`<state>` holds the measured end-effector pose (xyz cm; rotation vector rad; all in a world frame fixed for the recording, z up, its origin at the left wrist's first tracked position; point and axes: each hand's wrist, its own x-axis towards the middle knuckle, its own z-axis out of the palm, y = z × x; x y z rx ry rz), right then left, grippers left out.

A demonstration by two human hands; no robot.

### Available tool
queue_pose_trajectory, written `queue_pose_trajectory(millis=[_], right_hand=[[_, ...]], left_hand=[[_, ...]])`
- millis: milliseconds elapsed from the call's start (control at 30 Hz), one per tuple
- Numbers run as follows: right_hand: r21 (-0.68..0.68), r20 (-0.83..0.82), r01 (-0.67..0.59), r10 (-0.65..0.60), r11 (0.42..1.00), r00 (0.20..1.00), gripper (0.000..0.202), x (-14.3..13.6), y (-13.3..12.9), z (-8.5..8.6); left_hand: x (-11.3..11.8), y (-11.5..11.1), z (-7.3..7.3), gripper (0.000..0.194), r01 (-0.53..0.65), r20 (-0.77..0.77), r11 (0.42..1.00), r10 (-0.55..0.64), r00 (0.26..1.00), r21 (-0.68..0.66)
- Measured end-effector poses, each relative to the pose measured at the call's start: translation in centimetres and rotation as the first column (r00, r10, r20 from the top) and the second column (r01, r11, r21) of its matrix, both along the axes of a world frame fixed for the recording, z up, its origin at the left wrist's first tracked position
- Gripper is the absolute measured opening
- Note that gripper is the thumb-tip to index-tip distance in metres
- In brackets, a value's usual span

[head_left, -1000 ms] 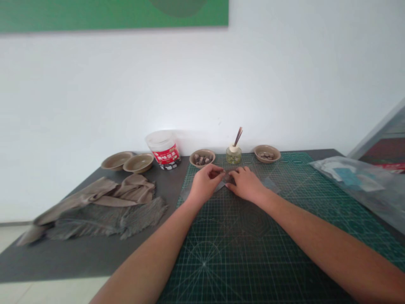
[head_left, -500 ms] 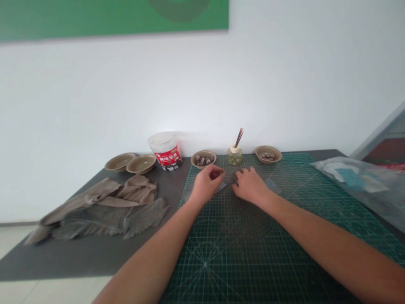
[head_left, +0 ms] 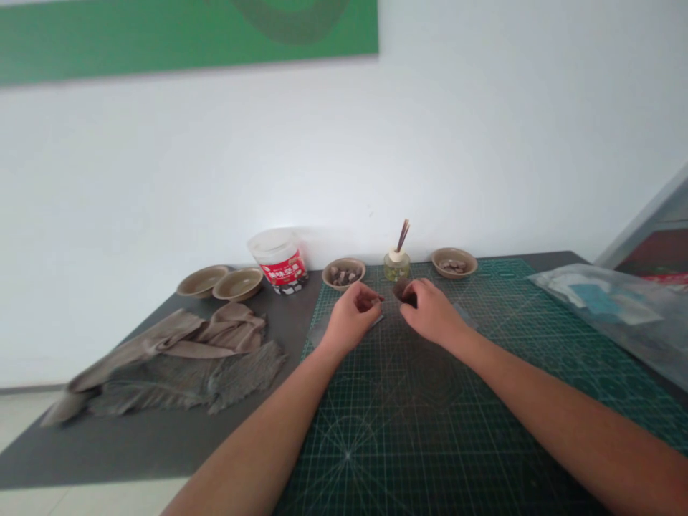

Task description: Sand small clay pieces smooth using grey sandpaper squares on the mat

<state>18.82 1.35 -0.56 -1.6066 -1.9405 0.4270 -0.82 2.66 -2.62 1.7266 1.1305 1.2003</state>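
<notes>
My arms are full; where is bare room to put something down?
Free: the cutting mat between the forearms, and right of them up to the plastic bag; the tabletop nearer than the fringed cloth. Crowded: the back edge (bowls, reed diffuser, tub), and around left hand and right hand.

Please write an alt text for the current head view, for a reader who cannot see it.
A person's right hand holds a dark piece above a green gridded mat; the left hand faces it across a gap, contents unclear. Behind are a bowl of brownish chunks, a reed diffuser and a second bowl with small pieces; crumpled cloth lies to the left.
</notes>
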Motion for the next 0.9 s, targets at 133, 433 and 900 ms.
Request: queue_pose_trajectory(millis=[133, 433, 900], right_hand=[[-0.061, -0.246, -0.116, 0.097, 0.991, 0.964, 0.015, 1.3, -1.2, 0.0], [-0.092, -0.731, -0.267, 0.117, 0.959, 0.672, 0.025, 1.5, -1.8, -1.6], [0.003, -0.541, -0.307, 0.259, 0.952, 0.8, 0.018, 2.0, -2.2, -0.7]], left_hand=[[0.5, -0.9, 0.4, 0.016, 0.222, 0.062, 0.968, -0.216, 0.974, -0.116], [1.1, -1.6, 0.7, 0.026, 0.362, 0.225, 0.901, -0.311, 0.923, -0.238], [0.9, -1.6, 1.0, 0.026, 0.321, 0.219, 0.898, -0.263, 0.94, -0.3]])
